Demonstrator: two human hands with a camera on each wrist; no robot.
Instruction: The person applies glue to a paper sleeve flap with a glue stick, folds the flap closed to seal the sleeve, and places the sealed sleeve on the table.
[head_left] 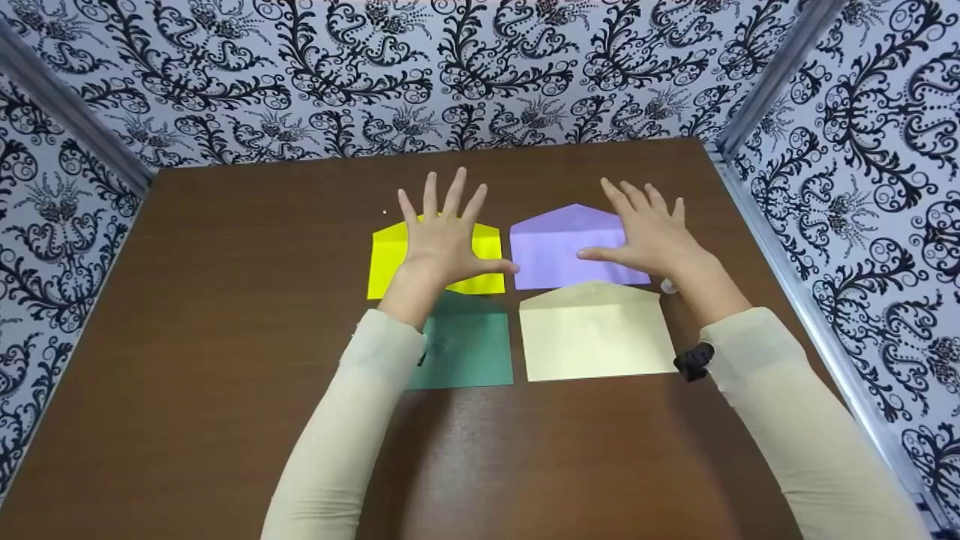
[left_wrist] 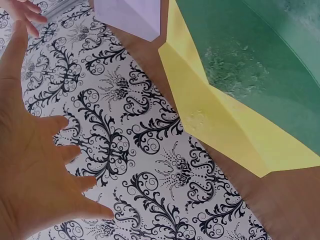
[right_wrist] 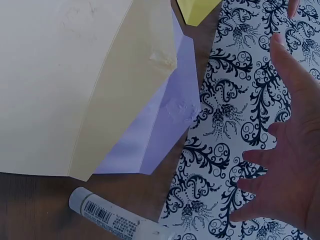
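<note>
Four-sided paper envelopes with raised flaps lie in two rows: yellow (head_left: pixel 386 262) and purple (head_left: pixel 547 259) at the back, green (head_left: pixel 472 349) and cream (head_left: pixel 598 337) in front. Over the yellow one, my left hand (head_left: pixel 442 244) is spread wide, its thumb reaching toward the purple one. My right hand (head_left: pixel 656 236) hovers by the purple envelope's right side with fingers apart. Both hands hold nothing. Rough, whitish patches show on the cream flap (right_wrist: pixel 162 60) and purple flap (right_wrist: pixel 182 107) in the right wrist view.
A white glue stick (right_wrist: pixel 117 215) with a barcode lies right of the envelopes, mostly hidden under the right wrist in the head view. Patterned panels (head_left: pixel 360 75) border the brown table (head_left: pixel 225 337) at the back and sides. A metal rail (head_left: pixel 810 300) runs along the right edge.
</note>
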